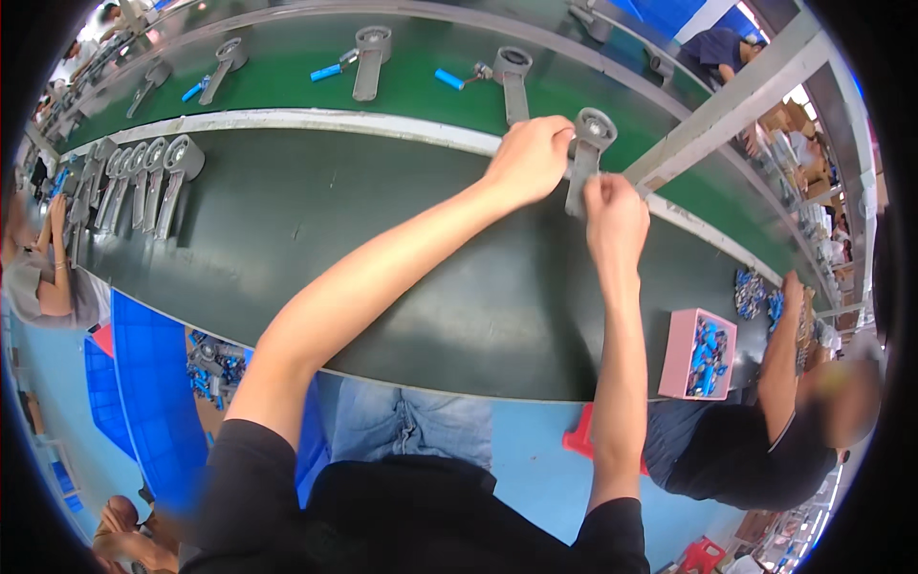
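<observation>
A grey housing (593, 129) with a round ring head and a long flat handle stands out over the rail between belt and bench. My right hand (617, 215) is closed on its handle, thumb and fingers pinched together. To its left, my left hand (531, 158) is closed too, fingertips beside the ring head; whatever they pinch is hidden. Just behind my left hand lies another grey housing (513, 81) on the green belt, with a blue cylinder (448, 79) wired beside it.
More housings (373, 62) ride on the green belt (287, 86). A row of housings (177, 172) stands at the bench's left. On the right are a pink box (677, 354) of blue parts, a slanted metal post (727, 110) and a co-worker (755, 450). Blue bins (148, 383) sit lower left.
</observation>
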A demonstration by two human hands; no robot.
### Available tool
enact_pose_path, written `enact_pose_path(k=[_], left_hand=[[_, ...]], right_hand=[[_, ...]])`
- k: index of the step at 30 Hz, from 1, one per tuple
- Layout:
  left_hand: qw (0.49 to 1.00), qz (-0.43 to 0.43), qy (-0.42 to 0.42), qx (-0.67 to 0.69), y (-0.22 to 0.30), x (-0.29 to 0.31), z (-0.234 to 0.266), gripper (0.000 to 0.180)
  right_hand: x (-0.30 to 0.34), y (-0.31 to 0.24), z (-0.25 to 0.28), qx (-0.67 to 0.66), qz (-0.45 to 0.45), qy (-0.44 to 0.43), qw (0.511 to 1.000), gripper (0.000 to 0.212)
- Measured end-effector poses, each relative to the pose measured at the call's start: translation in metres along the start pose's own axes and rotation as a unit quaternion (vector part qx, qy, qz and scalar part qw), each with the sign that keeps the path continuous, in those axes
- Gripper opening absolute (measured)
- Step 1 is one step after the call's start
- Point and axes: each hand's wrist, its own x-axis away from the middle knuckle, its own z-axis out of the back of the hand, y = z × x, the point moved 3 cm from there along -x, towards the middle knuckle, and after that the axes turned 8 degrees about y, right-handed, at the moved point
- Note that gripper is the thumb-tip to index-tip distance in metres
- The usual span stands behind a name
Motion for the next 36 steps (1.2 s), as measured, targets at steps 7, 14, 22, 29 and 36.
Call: enact_pose_path(k=[7,14,22,29,36], left_hand=[[0.993,0.071,-0.022,-0.09,-0.072,-0.111,-0.065,0.022],[0.97,-0.067,-0.07,-0.224,-0.047,-0.094,0.097,0.025],[0.666,0.177,-0.068,-0.722,-0.053,-0.032,0.396,0.063],[0.704,0.142,-0.08,-0.691,-0.087,-0.004,0.441,0.051],[0.744,0.026,-0.112,-0.658,-0.173,0.002,0.572,0.063]], right_hand=[[-0.136,0.031,-0.096,0.214,0.028,-0.01,0.976,0.024],[-0.155,0.073,-0.115,0.386,0.038,-0.09,0.917,0.023],[-0.082,0.015,-0.037,0.279,0.144,0.015,0.949,0.026],[0.027,0.032,0.102,0.087,-0.043,-0.031,0.995,0.034],[0.056,0.15,0.229,0.058,-0.157,0.018,0.986,0.031]])
